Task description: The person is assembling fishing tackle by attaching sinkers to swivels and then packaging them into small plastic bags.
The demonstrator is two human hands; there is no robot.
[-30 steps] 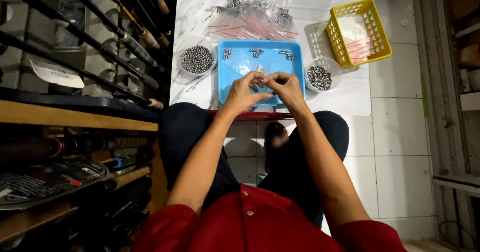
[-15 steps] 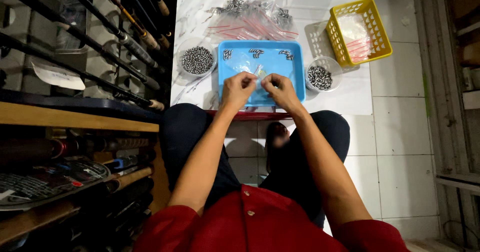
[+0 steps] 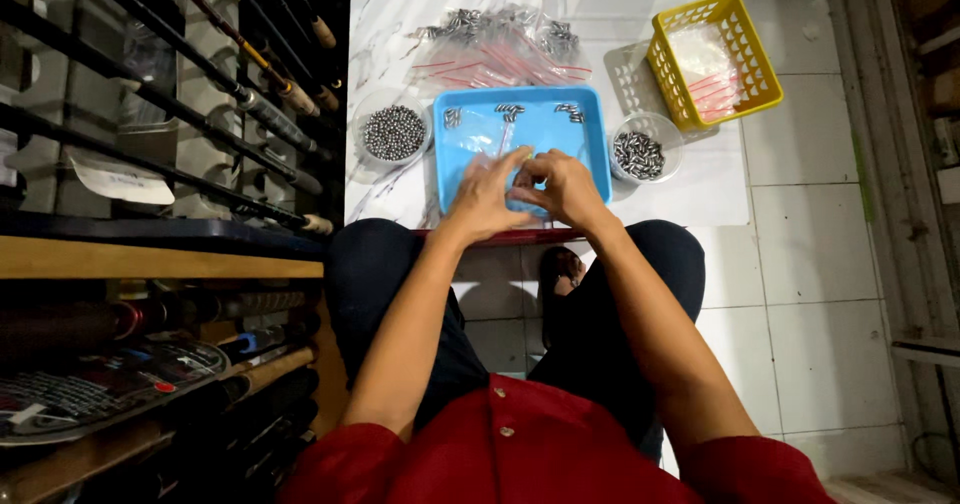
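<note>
A blue tray [image 3: 590,134] lies on a low marble-patterned table [image 3: 420,24], with small groups of metal pieces along its far side. My left hand [image 3: 483,196] and my right hand [image 3: 562,186] meet over the tray's near half. Together they pinch a small clear plastic bag [image 3: 500,142] that stretches away from my fingers across the tray. What is inside the bag cannot be made out.
A clear bowl of round metal balls [image 3: 393,132] stands left of the tray, a clear cup of oblong metal pieces [image 3: 640,154] right of it. Filled clear bags [image 3: 500,39] lie behind. A yellow basket [image 3: 712,59] holds more bags. Fishing rods [image 3: 200,74] fill the rack at left.
Both hands have moved a little farther out over the tray, and the clear bag now lies stretched out beyond the fingers.
</note>
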